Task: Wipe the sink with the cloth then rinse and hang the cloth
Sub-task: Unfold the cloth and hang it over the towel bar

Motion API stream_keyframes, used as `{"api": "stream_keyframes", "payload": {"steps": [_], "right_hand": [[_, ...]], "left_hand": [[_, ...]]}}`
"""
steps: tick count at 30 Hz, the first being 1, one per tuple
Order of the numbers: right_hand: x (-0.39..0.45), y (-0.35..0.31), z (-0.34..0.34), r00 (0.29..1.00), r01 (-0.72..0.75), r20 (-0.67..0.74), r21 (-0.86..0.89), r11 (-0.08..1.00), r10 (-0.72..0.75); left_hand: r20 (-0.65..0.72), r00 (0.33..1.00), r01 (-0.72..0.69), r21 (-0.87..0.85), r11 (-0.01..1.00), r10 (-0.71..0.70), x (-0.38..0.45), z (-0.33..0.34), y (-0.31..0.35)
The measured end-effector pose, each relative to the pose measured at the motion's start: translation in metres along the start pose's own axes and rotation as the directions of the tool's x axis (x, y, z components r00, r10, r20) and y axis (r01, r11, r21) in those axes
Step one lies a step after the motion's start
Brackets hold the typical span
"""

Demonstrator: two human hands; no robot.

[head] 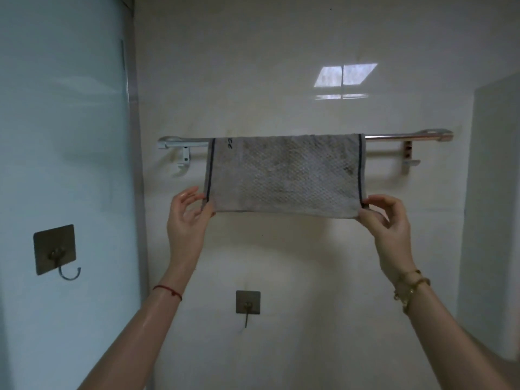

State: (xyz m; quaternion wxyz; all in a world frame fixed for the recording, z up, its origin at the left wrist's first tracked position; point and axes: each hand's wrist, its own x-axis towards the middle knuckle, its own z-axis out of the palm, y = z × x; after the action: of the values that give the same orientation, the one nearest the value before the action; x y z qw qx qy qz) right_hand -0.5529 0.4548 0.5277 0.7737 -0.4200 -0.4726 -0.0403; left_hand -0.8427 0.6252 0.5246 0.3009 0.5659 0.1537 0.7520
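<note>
A grey waffle-textured cloth [285, 173] with dark stripes near both side edges hangs folded over a metal towel rail [399, 137] on the white wall. My left hand [187, 218] pinches the cloth's lower left corner. At the lower right corner my right hand [385, 220] pinches the cloth between thumb and fingers. The cloth is stretched flat between both hands. The sink is out of view.
A square adhesive hook [247, 304] sits on the wall below the cloth. Another hook [56, 250] is fixed to the pale blue panel on the left. A recess or corner edge [475, 192] stands at the right.
</note>
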Motion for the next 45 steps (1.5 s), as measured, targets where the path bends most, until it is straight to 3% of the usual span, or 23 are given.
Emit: {"api": "stream_keyframes", "payload": {"steps": [3,6,8,16,20,24,33,37,40,45], "right_hand": [[0.01,0.002,0.011,0.993,-0.033,-0.116,-0.033,0.999,0.029],[0.022,0.004,0.021,0.986,-0.085,-0.146,0.005,0.996,0.085],[0.027,0.003,0.025,0.983,-0.118,-0.137,0.022,0.993,0.12],[0.04,0.004,0.029,0.977,-0.211,-0.006,-0.09,0.973,0.212],[0.03,0.008,0.026,0.986,-0.167,-0.003,-0.129,0.977,0.168],[0.019,0.016,0.015,0.984,-0.177,-0.028,-0.134,0.975,0.175],[0.01,0.021,0.009,0.972,-0.212,-0.093,0.071,0.975,0.218],[0.006,0.021,0.014,0.957,-0.229,-0.121,0.248,0.941,0.265],[0.004,0.021,0.019,0.955,-0.207,-0.154,0.268,0.941,0.254],[0.002,0.021,0.026,0.951,-0.141,-0.223,0.3,0.944,0.213]], "left_hand": [[-0.082,0.996,0.049,0.021,0.999,-0.047,0.01,0.005,0.0],[-0.007,0.973,0.231,0.003,0.973,-0.231,0.022,0.009,-0.001],[0.045,0.958,0.281,0.022,0.959,-0.282,0.027,0.009,-0.003],[0.194,0.939,0.274,0.079,0.958,-0.285,0.027,0.009,-0.016],[0.103,0.949,0.3,-0.004,0.954,-0.298,0.025,0.01,-0.022],[0.114,0.936,0.341,-0.077,0.937,-0.332,0.021,0.007,-0.027],[0.142,0.918,0.395,-0.263,0.88,-0.37,0.018,0.008,-0.026],[0.151,0.91,0.414,-0.266,0.87,-0.387,0.016,0.008,-0.028],[0.193,0.898,0.436,-0.258,0.862,-0.396,0.015,0.007,-0.028],[0.13,0.944,0.322,-0.142,0.936,-0.304,0.017,0.003,-0.024]]}}
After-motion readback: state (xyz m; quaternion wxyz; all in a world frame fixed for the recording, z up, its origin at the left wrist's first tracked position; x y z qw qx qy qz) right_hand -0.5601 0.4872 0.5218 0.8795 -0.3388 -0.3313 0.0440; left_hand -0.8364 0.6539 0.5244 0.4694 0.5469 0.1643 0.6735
